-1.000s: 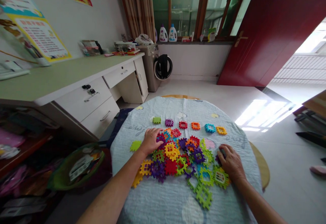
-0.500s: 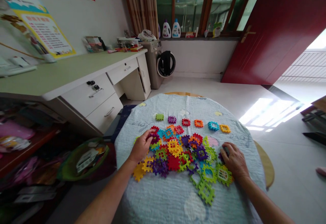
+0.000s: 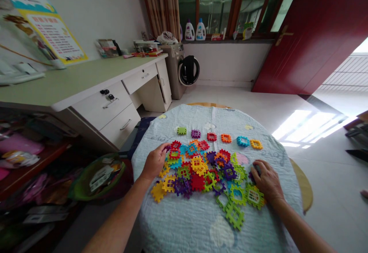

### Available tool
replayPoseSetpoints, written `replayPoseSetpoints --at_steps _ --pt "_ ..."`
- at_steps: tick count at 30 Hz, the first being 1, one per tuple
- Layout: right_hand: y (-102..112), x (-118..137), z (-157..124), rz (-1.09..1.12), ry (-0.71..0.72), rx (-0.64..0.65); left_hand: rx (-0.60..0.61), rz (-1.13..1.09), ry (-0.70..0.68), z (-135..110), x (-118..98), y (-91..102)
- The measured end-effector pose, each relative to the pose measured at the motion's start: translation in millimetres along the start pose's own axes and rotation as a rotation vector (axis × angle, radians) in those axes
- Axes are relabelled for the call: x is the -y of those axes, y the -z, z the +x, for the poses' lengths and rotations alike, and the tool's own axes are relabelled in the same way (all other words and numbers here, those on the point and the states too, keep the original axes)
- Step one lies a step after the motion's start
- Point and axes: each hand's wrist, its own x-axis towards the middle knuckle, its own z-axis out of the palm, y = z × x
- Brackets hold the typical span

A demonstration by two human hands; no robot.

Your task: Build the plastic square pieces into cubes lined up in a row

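Observation:
A heap of colourful plastic interlocking blocks [image 3: 197, 183], square with notched edges, lies on the cloth-covered table. At the heap's left edge my left hand [image 3: 155, 161] is closed in a pinch on a purple block [image 3: 167, 148], mostly hidden by the fingers. Red blocks [image 3: 176, 145] lie just right of those fingertips. My right hand [image 3: 267, 180] rests at the heap's right side with its fingers curled; something dark shows under them, too covered to name. Beside its wrist is a green window block [image 3: 254, 196]. Lower down lies another green block [image 3: 234, 214].
Behind the heap stretches a spaced row of single blocks: green [image 3: 181, 130], purple [image 3: 196, 133], red [image 3: 212, 137], orange [image 3: 225, 138], blue [image 3: 243, 141] and yellow [image 3: 256, 144]. A desk [image 3: 86, 78] stands at the left, above a green basket [image 3: 77, 186].
My left hand has drawn left off the heap with the purple block, uncovering red and green blocks. My right hand has stayed in about the same place. The view has shifted slightly.

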Motion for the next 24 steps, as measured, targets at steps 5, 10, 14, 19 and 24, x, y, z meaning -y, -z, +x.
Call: replayPoseSetpoints --at_steps 5,10,14,19,24 --pt "-0.5 -0.3 -0.3 -0.009 0.005 0.006 0.053 0.088 -0.187 -10.7 5.7 -2.2" --pt "-1.9 -1.9 -0.2 -0.015 0.007 0.002 0.182 -0.024 -0.106 -19.7 13.2 5.9" --pt "-2.9 -3.3 0.1 -0.016 -0.003 0.001 0.193 -0.049 -0.028 -13.0 23.7 16.4" --pt "-1.6 -2.0 0.0 -0.022 -0.001 0.011 0.305 0.026 -0.021 2.9 32.7 9.3" --pt "0.2 0.0 0.0 -0.026 -0.011 0.011 0.249 0.133 -0.038 12.5 24.1 4.6"
